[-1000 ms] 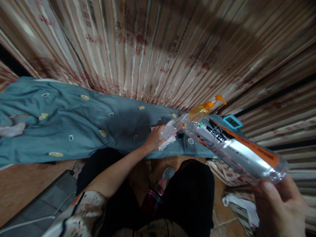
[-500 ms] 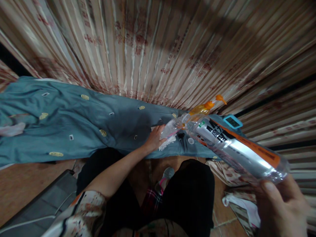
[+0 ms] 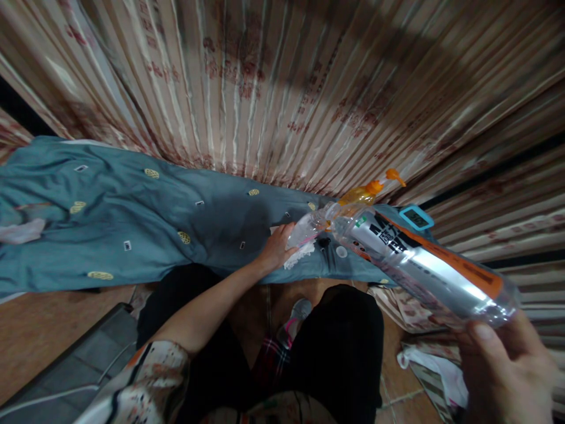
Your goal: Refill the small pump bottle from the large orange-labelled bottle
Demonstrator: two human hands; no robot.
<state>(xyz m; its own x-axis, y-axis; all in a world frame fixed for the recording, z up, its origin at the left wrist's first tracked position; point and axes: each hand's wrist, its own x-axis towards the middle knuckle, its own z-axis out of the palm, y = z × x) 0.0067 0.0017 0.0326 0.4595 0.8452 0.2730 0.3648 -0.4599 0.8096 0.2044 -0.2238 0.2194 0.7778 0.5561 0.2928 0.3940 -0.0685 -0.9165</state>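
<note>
My right hand (image 3: pixel 507 365) grips the base of a clear plastic bottle (image 3: pixel 424 265) with a silver, black and orange label. That bottle lies tilted, its neck pointing left and down. In my left hand (image 3: pixel 279 248) is a smaller clear bottle (image 3: pixel 304 228), leaning so its mouth meets or nearly meets the larger bottle's mouth. White tissue (image 3: pixel 300 254) lies beneath my left hand. Behind the two mouths stands an orange pump bottle (image 3: pixel 359 194), partly hidden. A small white cap (image 3: pixel 341 252) and a dark slender item (image 3: pixel 325 247) rest on the cloth nearby.
A teal patterned cloth (image 3: pixel 216 218) covers the long narrow surface, with a pleated curtain (image 3: pixel 247 88) behind it. At the right is a blue-framed digital timer (image 3: pixel 416 218). A crumpled pale item (image 3: pixel 24 231) lies far left. A grey case-like object (image 3: pixel 70 365) with a cable stands lower left.
Both hands and both bottles keep nearly the same place. The larger bottle seems to have turned very slightly in my right hand.
</note>
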